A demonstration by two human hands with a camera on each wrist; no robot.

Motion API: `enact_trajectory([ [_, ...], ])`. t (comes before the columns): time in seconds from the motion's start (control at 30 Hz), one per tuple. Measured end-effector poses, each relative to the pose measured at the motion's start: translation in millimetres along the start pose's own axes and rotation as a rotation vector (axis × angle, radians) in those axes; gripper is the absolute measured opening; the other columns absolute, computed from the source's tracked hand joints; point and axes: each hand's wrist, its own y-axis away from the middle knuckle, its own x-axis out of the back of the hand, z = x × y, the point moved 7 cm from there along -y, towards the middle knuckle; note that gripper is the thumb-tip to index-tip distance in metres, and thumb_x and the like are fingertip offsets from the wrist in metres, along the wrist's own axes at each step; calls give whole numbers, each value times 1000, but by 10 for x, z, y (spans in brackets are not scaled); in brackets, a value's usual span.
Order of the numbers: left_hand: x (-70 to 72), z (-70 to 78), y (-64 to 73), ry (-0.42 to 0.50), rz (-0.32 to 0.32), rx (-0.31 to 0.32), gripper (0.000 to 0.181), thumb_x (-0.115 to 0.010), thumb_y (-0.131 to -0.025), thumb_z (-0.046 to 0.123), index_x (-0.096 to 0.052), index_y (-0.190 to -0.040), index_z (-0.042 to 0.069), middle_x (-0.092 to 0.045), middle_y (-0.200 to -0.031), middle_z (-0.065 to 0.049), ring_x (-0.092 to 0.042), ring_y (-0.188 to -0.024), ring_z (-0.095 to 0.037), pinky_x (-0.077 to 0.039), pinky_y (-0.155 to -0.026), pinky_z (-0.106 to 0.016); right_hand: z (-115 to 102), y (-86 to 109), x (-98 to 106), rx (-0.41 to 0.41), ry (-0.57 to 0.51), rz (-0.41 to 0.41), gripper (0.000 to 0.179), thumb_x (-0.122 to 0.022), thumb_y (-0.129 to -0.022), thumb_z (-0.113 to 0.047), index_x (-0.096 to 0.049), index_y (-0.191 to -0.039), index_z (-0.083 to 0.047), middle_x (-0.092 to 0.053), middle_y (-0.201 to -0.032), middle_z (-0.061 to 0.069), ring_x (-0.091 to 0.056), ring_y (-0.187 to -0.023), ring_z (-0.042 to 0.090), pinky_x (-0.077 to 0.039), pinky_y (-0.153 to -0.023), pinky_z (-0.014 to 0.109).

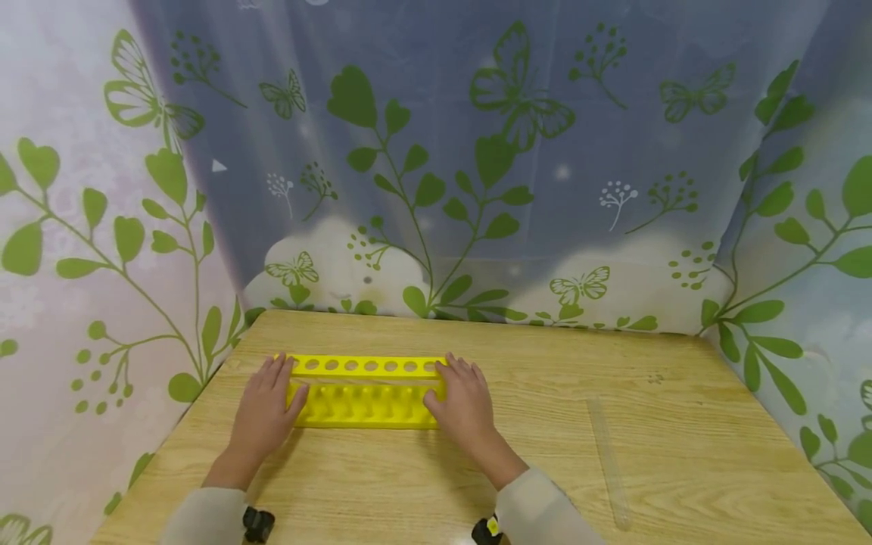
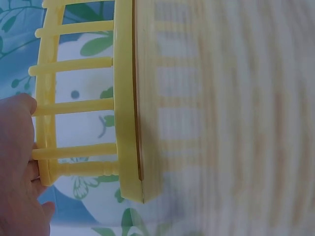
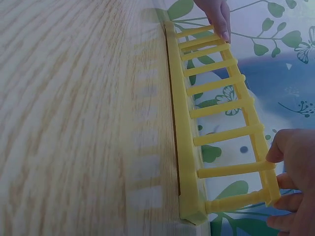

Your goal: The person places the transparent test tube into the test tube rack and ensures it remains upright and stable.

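Observation:
A yellow test tube rack (image 1: 368, 422) stands upright on the wooden table. Its top bar has a row of round holes, and upright pegs rise from the base below. My left hand (image 1: 264, 409) grips the left end of the top bar, thumb on the near side, fingers over and behind it. At the opposite end, my right hand (image 1: 467, 400) holds the bar the same way. In the right wrist view the rack's base (image 3: 183, 142) meets the table, and both hands hold its upper bar. The left wrist view shows the rack's left end (image 2: 125, 123) beside the thumb.
To the right on the table (image 1: 681, 424) lies a long, narrow transparent piece (image 1: 608, 469) with a rounded near end, apparently a test tube. A patterned curtain (image 1: 436, 151) with leaves and butterflies hangs behind the table and along both sides.

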Motion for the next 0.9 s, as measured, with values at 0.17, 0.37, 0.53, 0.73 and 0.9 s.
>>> enact_trajectory([
  [0.17,-14,39,6,-11,-13,5,61,-49,-102,29,-34,-143,-13,-32,-149,-31,-23,-140,-46,-18,-113,-59,36,13,15,-3,1,12,46,-56,-86,-24,-64,-126,-4,-52,-141,15,-48,-131,35,-27,-114,49],
  [0.37,-33,95,1,-12,6,-6,61,-53,-100,28,-37,-142,-12,-34,-148,-30,-26,-139,-45,-18,-113,-60,89,29,34,-8,11,20,45,-57,-86,-24,-64,-125,-4,-52,-141,14,-47,-131,34,-28,-114,48],
  [0.53,-57,144,-5,-24,14,2,61,-53,-100,30,-37,-142,-12,-35,-148,-30,-26,-139,-45,-18,-113,-61,121,41,74,-12,7,34,44,-59,-85,-22,-65,-124,-3,-53,-140,15,-48,-130,35,-28,-114,49],
  [0.73,-70,200,-9,-46,24,4,62,-53,-100,31,-37,-143,-11,-36,-148,-29,-28,-138,-44,-20,-112,-61,156,53,109,-26,0,32,43,-60,-85,-21,-65,-124,-3,-52,-140,15,-48,-130,35,-28,-114,49],
  [0.9,-65,242,-6,-49,24,8,62,-52,-100,31,-37,-143,-11,-35,-148,-29,-28,-138,-45,-20,-112,-62,173,58,131,-31,-10,30,44,-60,-84,-21,-65,-124,-3,-52,-140,15,-49,-130,33,-29,-114,49],
])
